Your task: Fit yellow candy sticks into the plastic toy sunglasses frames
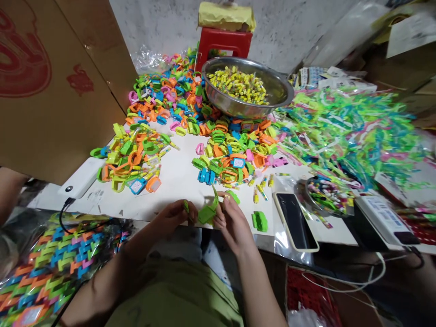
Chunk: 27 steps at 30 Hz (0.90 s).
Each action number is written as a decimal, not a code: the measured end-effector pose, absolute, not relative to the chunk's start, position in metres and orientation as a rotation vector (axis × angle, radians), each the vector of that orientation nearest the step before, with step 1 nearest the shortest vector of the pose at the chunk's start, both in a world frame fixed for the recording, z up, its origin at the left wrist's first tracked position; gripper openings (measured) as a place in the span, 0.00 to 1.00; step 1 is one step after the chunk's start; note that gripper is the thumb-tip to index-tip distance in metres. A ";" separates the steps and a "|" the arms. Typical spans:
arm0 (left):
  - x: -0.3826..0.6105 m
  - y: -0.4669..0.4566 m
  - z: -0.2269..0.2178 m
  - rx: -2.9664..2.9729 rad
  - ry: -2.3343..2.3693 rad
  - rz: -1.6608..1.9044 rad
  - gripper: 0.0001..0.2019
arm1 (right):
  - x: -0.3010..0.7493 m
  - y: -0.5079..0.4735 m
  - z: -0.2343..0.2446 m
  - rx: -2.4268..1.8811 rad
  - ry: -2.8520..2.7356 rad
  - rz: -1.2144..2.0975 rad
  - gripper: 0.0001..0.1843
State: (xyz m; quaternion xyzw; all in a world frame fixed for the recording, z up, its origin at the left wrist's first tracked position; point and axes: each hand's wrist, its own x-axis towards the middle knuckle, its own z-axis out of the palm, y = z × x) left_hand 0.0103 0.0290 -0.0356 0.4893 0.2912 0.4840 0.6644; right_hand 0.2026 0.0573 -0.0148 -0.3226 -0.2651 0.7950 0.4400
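Pinching a green toy watch in its fingers, the right hand works at the table's near edge; the left hand, just beside but apart from it, grips 1 small green piece. A light pinch seems best, since the strap looks thin and bendy, and holding both parts over the white tabletop should make a drop easy to recover. Right of the hands lies 1 folded green band, near a phone. Beyond are piled toy watches, then a steel basin of yellow tubes.
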 end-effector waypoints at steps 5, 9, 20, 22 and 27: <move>0.010 0.029 -0.039 1.106 0.740 1.119 0.22 | 0.206 0.052 -0.014 -0.746 -0.524 2.163 0.19; 0.010 0.027 -0.033 0.979 0.830 1.010 0.21 | 0.207 0.041 -0.010 -0.821 -0.706 2.023 0.19; 0.008 0.022 -0.018 0.990 0.983 0.700 0.24 | 0.199 0.037 -0.033 -1.083 -1.338 1.535 0.16; 0.007 0.020 -0.017 1.019 0.978 0.641 0.24 | 0.202 0.037 -0.029 -1.121 -1.496 1.500 0.14; 0.001 0.018 -0.020 1.063 0.924 0.497 0.20 | 0.211 0.036 -0.024 -1.129 -1.694 1.570 0.10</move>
